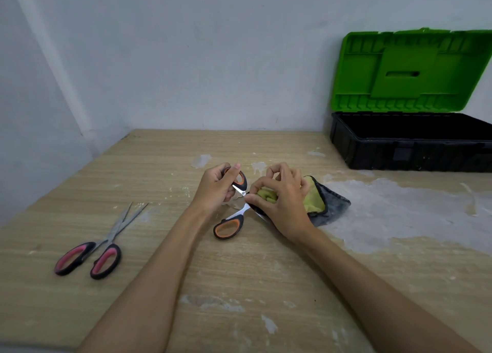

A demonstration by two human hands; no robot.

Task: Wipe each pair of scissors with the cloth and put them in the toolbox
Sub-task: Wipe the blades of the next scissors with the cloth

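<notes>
Both hands carry a grip now: our left hand (218,185) clenches the upper handle loop of the orange-handled scissors (234,211), and our right hand (282,198) pinches the cloth (319,201) around one blade, thumb pressed near the pivot.

From largest to smallest, we have the wooden surface (239,286), scuffed with pale patches; on it at far right stands the toolbox (404,142), a black tub with its green lid propped open against the wall, well apart from our hands. The cloth comes next, yellow-green inside, dark grey outside, bunched under our right hand and touching the surface. The pink-handled scissors (98,246) lie to our left, blades slightly parted, untouched.

The orange pair are spread wide, the lower loop resting on the surface. We judge them light and stiff, with slick steel blades and sharp edges, so the rubbery loops are the place to hold, wiping from spine toward tip. The cloth is soft and limp, and folds readily over the blade.
</notes>
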